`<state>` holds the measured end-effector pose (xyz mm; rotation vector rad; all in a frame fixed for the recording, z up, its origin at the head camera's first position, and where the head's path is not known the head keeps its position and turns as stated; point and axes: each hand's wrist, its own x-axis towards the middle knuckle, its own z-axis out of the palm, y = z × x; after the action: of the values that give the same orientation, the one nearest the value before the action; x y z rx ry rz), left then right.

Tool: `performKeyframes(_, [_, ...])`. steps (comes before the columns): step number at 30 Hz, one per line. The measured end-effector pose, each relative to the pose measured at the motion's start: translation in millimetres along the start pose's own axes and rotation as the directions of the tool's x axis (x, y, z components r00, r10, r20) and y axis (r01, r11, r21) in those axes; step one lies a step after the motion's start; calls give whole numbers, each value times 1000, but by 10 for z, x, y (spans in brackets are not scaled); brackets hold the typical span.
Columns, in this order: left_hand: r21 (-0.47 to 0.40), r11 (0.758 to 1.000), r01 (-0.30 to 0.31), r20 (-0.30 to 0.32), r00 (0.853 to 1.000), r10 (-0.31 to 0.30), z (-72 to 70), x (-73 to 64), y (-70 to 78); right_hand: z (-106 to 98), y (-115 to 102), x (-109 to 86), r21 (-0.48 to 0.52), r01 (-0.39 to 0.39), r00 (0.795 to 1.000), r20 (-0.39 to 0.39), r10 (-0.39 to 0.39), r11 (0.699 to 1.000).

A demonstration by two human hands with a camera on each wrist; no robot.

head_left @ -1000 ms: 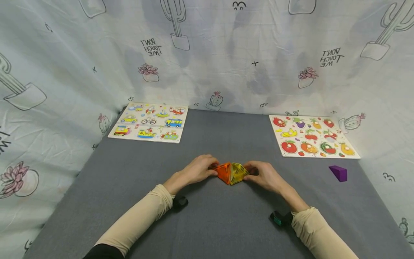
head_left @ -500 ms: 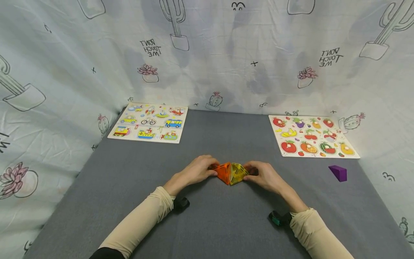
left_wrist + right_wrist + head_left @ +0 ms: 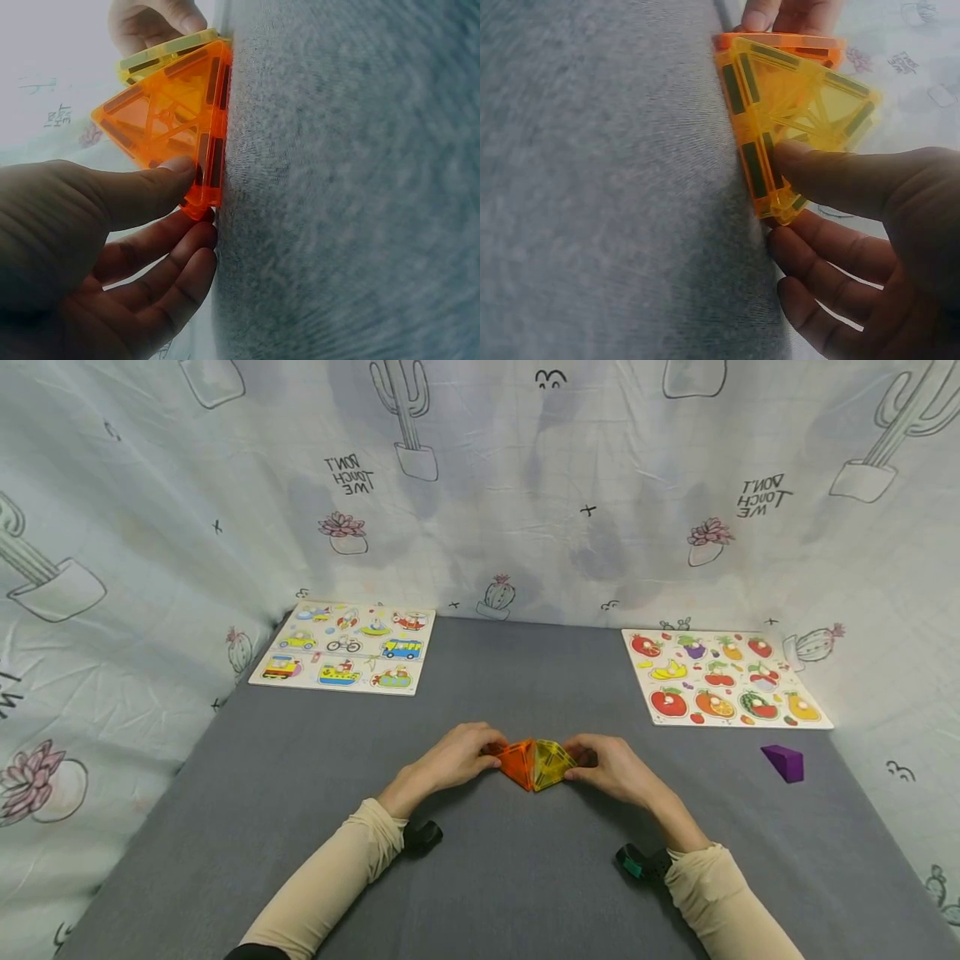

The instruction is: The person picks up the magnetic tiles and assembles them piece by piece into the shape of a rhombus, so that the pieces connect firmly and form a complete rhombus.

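An orange see-through pyramid of triangular magnetic tiles [image 3: 517, 763] stands on the grey cloth at the middle of the table. A matching yellow pyramid of magnetic tiles [image 3: 551, 763] stands against its right side. My left hand [image 3: 461, 755] pinches the orange one at its outer corner; in the left wrist view its thumb [image 3: 161, 187] presses the near face, with fingers behind. My right hand [image 3: 611, 768] grips the yellow one's outer corner. Dark magnet strips line the tile edges, and the right thumb [image 3: 817, 169] lies across the yellow face in the right wrist view.
A vehicle puzzle board [image 3: 363, 653] lies at the back left, and a fruit puzzle board [image 3: 693, 672] at the back right. A purple wedge-shaped block [image 3: 784, 763] sits in front of the fruit board. A printed curtain [image 3: 480, 510] borders the table.
Both hands and the two pyramids stay nearly still. The forearms and wrist cameras shift very slightly inward, and the whole head view drifts down a little.
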<state>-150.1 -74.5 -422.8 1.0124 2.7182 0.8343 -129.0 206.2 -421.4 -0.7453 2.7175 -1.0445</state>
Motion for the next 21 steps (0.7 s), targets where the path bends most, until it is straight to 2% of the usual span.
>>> performKeyframes(10, [-3,1000,-7,-3,1000,7,4,-8,-16,4,9,11,19,-20,1000,9,19,1000])
performKeyframes(21, [5,1000,-9,-4,1000,9,-18,11,-3,-2,23,3,31,-6,1000,-5,7,999])
